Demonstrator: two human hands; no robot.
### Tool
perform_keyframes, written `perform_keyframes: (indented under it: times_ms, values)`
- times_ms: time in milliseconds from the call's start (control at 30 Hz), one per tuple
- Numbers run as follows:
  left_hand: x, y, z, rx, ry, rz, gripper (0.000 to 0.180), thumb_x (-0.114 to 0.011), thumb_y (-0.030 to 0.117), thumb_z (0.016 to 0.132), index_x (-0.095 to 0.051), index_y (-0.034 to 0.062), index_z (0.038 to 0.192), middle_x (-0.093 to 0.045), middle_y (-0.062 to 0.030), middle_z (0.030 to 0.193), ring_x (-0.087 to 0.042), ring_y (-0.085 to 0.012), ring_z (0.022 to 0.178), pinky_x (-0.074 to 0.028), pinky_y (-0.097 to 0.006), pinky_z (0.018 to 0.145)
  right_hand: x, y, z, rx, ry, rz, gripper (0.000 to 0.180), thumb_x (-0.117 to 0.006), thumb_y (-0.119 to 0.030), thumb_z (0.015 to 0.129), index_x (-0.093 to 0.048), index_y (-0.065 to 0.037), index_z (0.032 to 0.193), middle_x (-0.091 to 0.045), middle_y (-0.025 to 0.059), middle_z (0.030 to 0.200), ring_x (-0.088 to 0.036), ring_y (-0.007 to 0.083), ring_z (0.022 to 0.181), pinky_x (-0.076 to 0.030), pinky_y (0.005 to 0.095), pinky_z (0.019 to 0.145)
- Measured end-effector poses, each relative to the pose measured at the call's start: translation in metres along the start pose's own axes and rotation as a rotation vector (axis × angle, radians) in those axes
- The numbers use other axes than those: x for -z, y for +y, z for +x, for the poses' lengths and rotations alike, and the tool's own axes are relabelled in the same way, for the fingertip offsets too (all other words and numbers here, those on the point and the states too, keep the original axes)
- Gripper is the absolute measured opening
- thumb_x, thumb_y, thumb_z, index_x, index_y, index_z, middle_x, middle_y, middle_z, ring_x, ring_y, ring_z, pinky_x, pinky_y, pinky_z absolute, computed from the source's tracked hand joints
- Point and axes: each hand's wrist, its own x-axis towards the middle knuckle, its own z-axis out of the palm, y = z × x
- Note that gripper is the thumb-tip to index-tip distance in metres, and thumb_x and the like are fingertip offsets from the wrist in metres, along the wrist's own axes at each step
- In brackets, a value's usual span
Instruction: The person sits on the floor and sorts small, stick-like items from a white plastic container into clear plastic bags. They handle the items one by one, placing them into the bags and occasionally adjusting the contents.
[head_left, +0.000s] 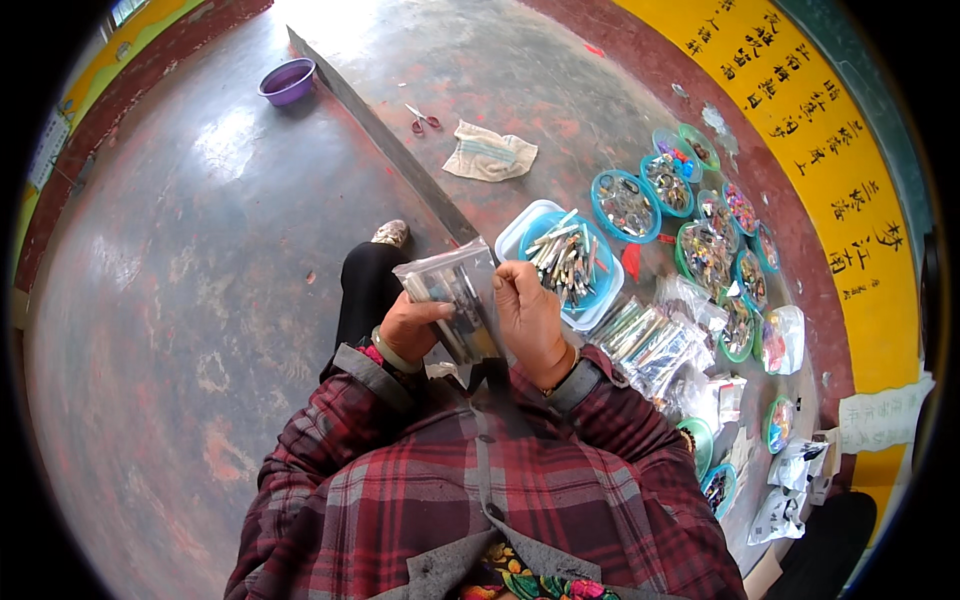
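A clear plastic bag with several slim pen-like sticks in it stands tilted in front of my chest. My left hand grips its left side, the thumb lying across the front. At the bag's upper right edge, my right hand has its fingers curled in a pinch against the plastic. Just beyond that hand, a blue basket full of loose pens sits in a white tub. Filled clear bags of pens lie piled to the right of my right forearm.
Several round baskets of small colourful items, among them a blue basket, crowd the floor at right. A cloth, red-handled scissors and a purple basin lie farther off. A long dark narrow board runs from the basin towards me.
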Motion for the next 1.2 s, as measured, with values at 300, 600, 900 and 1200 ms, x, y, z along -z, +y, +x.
perform_keyframes:
  times_ms: [300, 600, 900, 1200]
  values:
    - [-0.014, 0.001, -0.008, -0.032, -0.001, -0.301, 0.069, -0.068, 0.02, 0.073, -0.04, -0.0024, 0.132, -0.054, -0.0152, 0.125, -0.054, -0.028, 0.114, -0.041, -0.042, 0.1, -0.015, -0.002, 0.013, -0.254, -0.041, 0.405, 0.01, -0.052, -0.013, 0.096, -0.05, -0.004, 0.098, -0.056, 0.0018, 0.068, -0.052, 0.0066, 0.061, -0.043, 0.0222, 0.058]
    - [0.001, 0.0, -0.005, 0.05, 0.002, -0.081, 0.057, -0.07, 0.006, 0.071, -0.048, -0.0004, 0.124, -0.063, -0.0105, 0.103, -0.061, -0.0251, 0.098, -0.048, -0.039, 0.09, -0.013, -0.007, 0.001, -0.162, -0.017, 0.151, 0.012, -0.055, -0.017, 0.093, -0.051, -0.007, 0.097, -0.057, 0.0174, 0.076, -0.06, 0.0385, 0.069, -0.048, 0.0376, 0.056]
    - [-0.014, 0.002, -0.007, 0.09, 0.028, 0.001, 0.044, -0.067, 0.001, 0.073, -0.055, -0.002, 0.115, -0.065, -0.0127, 0.101, -0.064, -0.0249, 0.093, -0.051, -0.038, 0.086, 0.007, 0.004, -0.018, -0.157, -0.049, 0.268, 0.011, -0.058, -0.014, 0.092, -0.053, -0.005, 0.097, -0.058, 0.012, 0.074, -0.06, 0.0258, 0.062, -0.047, 0.0313, 0.056]
    - [-0.008, 0.0, -0.006, 0.102, 0.034, 0.026, 0.037, -0.066, 0.007, 0.075, -0.056, -0.0046, 0.109, -0.065, -0.0174, 0.097, -0.065, -0.0279, 0.088, -0.053, -0.041, 0.082, 0.049, 0.17, -0.045, -0.519, 0.341, -0.163, 0.024, -0.064, -0.024, 0.086, -0.059, -0.002, 0.09, -0.064, 0.0094, 0.074, -0.063, 0.0162, 0.066, -0.049, 0.0311, 0.058]
